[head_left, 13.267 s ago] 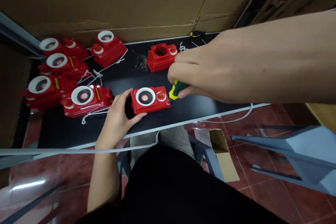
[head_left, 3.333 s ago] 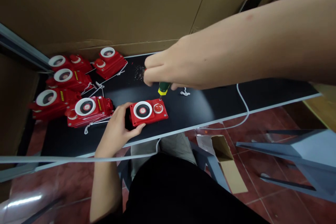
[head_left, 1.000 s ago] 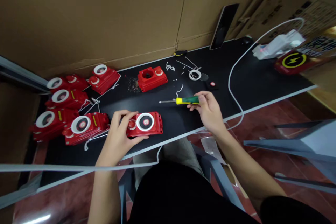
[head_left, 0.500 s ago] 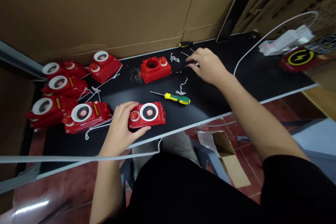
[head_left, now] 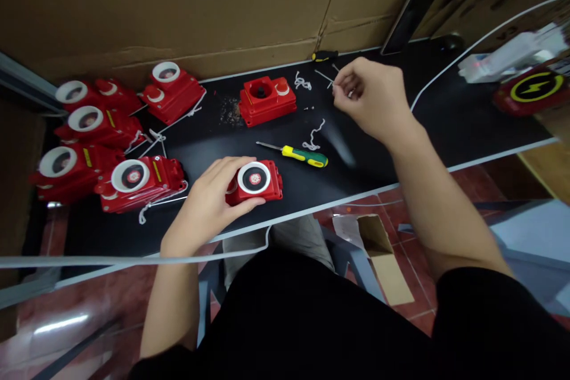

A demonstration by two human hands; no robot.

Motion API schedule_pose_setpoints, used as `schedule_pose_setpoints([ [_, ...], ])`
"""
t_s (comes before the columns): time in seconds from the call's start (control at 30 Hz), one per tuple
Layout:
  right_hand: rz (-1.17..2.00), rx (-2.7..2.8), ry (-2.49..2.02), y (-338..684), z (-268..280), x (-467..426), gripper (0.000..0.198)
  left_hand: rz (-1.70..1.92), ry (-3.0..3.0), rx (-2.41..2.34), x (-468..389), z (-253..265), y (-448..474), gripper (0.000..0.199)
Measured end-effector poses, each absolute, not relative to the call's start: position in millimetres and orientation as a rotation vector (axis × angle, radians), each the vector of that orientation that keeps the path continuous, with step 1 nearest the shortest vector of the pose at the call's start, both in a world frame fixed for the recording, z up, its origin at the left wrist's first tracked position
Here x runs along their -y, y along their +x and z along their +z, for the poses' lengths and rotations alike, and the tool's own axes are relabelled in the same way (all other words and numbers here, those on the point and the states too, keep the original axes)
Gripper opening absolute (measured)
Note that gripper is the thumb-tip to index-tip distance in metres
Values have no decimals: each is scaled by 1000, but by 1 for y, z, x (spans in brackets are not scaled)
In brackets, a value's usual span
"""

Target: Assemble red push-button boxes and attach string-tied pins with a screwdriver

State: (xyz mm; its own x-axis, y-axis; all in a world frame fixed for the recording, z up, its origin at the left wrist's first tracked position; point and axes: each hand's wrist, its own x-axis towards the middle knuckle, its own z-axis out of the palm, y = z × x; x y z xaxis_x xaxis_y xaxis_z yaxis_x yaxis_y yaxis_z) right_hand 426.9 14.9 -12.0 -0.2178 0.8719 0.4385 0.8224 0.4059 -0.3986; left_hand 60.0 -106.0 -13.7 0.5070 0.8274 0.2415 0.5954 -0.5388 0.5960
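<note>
Both your hands are over the black worktop (head_left: 472, 127). Your left hand (head_left: 209, 200) is curved round the left end of a red box (head_left: 255, 179), fingers along its far side and thumb along its near side. That box lies close to the near edge of the worktop, with its white ring facing up. Your right hand (head_left: 376, 98) is raised toward the far edge, fingers curled in and thumb close to the fingertips; you can't tell from here whether anything is pinched there. Thin metal rods (head_left: 324, 76) lie just beside its fingertips.

Between your hands, a green and yellow screwdriver (head_left: 305, 157) lies with its tip toward the left end of the worktop. White string (head_left: 314, 138) sits just beyond its handle. Farther back stands an open red box (head_left: 268, 105) with a round hole in its top, dark grit (head_left: 231, 113) just to its left. Five more red boxes (head_left: 102, 130) crowd the far left corner and left end. A smaller screwdriver (head_left: 325, 56) lies along the far edge.
</note>
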Motion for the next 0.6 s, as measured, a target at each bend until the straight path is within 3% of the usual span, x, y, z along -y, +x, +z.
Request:
schedule_pose_setpoints([
  [0.13,551,1917,-1109,388,0,60,4,614,2352,-1198,102,-4,63,51],
  [0.23,717,1928,-1004,362,-8,101,13,545,2329,-1185,98,2,66,46],
  [0.6,374,2106,-874,331,-27,126,28,601,2297,-1152,95,-5,71,47],
])
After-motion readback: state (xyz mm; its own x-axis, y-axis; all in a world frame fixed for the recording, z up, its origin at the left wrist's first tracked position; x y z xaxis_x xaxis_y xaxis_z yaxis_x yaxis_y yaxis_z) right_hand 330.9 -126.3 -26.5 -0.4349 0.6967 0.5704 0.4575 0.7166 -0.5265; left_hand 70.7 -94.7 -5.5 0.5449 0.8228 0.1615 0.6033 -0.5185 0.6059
